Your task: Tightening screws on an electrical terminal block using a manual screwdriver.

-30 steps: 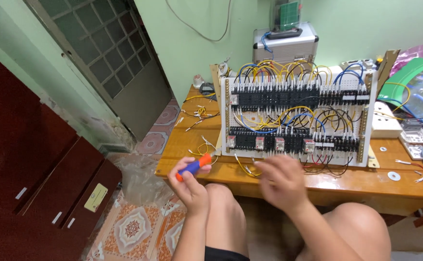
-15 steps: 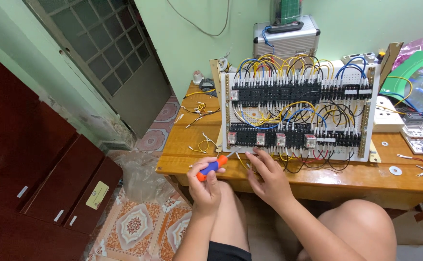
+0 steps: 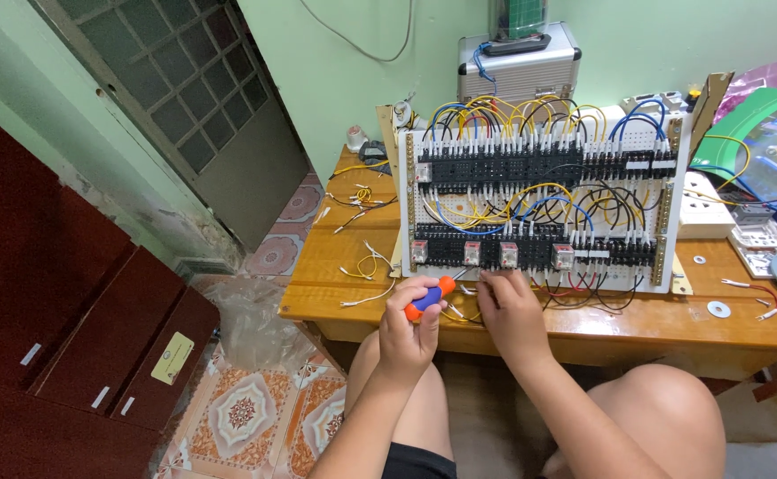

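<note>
My left hand (image 3: pixel 409 330) grips an orange and blue screwdriver (image 3: pixel 429 297) just below the lower left part of a white wiring board (image 3: pixel 681 204). The board stands tilted on a wooden table (image 3: pixel 335 266) and carries rows of black terminal blocks, small relays and many yellow, blue, black and red wires. My right hand (image 3: pixel 512 310) reaches to the board's bottom edge, its fingertips on the wires under the lower relay row (image 3: pixel 486 253). What the fingers pinch is hidden.
Loose yellow and white wire pieces (image 3: pixel 366 266) lie on the table left of the board. A metal case (image 3: pixel 520 66) stands behind it. A white socket block (image 3: pixel 706 206), a washer (image 3: pixel 718 309) and plastic boxes sit at the right. Dark red cabinets (image 3: pixel 69 328) stand at the left.
Both hands have risen from above my lap to the board's lower edge. The screwdriver has come up to the table's front with the left hand, and the view has shifted closer.
</note>
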